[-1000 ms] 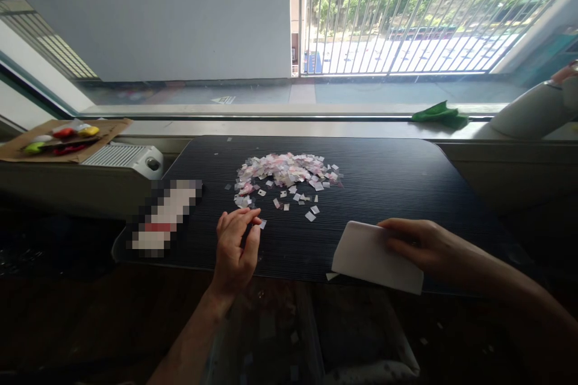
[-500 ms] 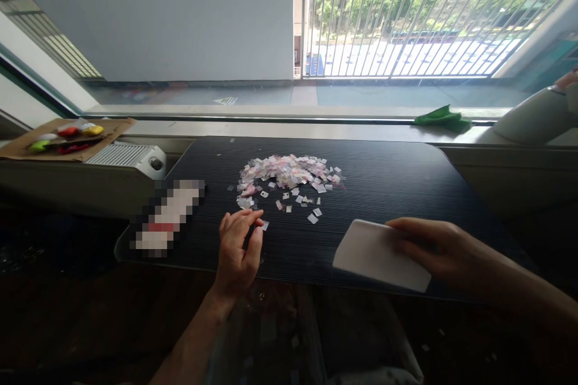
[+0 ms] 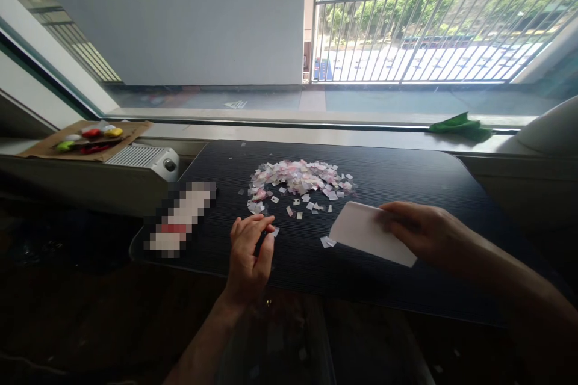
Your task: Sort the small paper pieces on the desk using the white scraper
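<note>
My right hand (image 3: pixel 413 228) grips a white card (image 3: pixel 372 231), held slanted over the dark table. At the card's left corner lie two small paper squares (image 3: pixel 327 242), close against its edge. My left hand (image 3: pixel 251 249) rests at the near side of the table, fingers loosely bent and thumb apart. One small pale square (image 3: pixel 276 231) is right by its fingertips; I cannot tell if they touch it. Beyond both hands spreads a heap of small white and pinkish paper pieces (image 3: pixel 298 175), with several loose ones on its near side.
The dark wood-grain table (image 3: pixel 406 168) stands against a window sill (image 3: pixel 316 135). A blurred-out flat object (image 3: pixel 183 216) lies at its left. Past that are a white heater (image 3: pixel 147 159) and cardboard (image 3: pixel 40 147) with coloured items. A green cloth (image 3: pixel 460 127) sits on the sill.
My right hand has moved the card left and away from me. Two paper squares have slid toward me, apart from the heap. The left hand has barely moved; the view has shifted slightly.
</note>
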A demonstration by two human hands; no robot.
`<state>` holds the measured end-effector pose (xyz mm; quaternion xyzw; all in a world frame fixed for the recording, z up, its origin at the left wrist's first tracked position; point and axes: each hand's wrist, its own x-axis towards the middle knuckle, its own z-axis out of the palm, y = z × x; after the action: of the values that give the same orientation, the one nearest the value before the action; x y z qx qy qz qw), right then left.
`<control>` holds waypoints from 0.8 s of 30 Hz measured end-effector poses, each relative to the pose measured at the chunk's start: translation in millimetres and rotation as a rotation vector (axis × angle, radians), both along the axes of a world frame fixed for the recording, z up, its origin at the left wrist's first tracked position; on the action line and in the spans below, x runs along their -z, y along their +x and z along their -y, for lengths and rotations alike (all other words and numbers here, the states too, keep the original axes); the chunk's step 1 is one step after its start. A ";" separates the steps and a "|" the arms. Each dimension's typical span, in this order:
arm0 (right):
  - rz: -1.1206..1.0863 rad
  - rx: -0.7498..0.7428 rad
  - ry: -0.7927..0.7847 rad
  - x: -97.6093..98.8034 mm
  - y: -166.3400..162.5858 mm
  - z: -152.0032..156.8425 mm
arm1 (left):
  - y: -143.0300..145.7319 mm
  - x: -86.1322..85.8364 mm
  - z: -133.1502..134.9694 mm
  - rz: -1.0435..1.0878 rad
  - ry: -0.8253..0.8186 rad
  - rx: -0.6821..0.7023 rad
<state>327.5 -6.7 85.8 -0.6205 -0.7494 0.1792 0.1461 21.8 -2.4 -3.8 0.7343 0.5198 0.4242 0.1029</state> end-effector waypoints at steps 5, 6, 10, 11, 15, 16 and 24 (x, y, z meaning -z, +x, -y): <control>-0.058 -0.007 -0.025 6.8 -3.3 -11.7 | -0.1 -0.2 0.4 0.008 0.008 0.000; -0.060 -0.022 -0.054 6.9 -3.1 -11.1 | 0.0 -0.3 0.5 0.009 0.006 -0.001; -0.080 -0.093 -0.177 1.1 7.4 3.8 | 0.7 -1.3 1.0 0.010 -0.005 0.002; -0.089 -0.079 -0.189 -0.2 11.8 7.6 | 0.8 -1.5 0.9 0.010 -0.006 0.003; -0.107 0.079 -0.176 2.3 25.5 9.5 | 0.4 -0.8 0.3 0.016 0.009 0.011; -0.107 0.105 -0.181 4.7 26.0 7.1 | 0.1 -0.5 0.2 0.018 0.016 0.015; -0.157 -0.010 -0.366 11.8 -0.9 -6.7 | -0.5 0.6 -0.1 0.008 0.025 0.021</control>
<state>326.6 0.0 74.0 -0.6170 -0.6937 0.3610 0.0881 21.3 -2.3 -4.3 0.7392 0.5064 0.4326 0.1003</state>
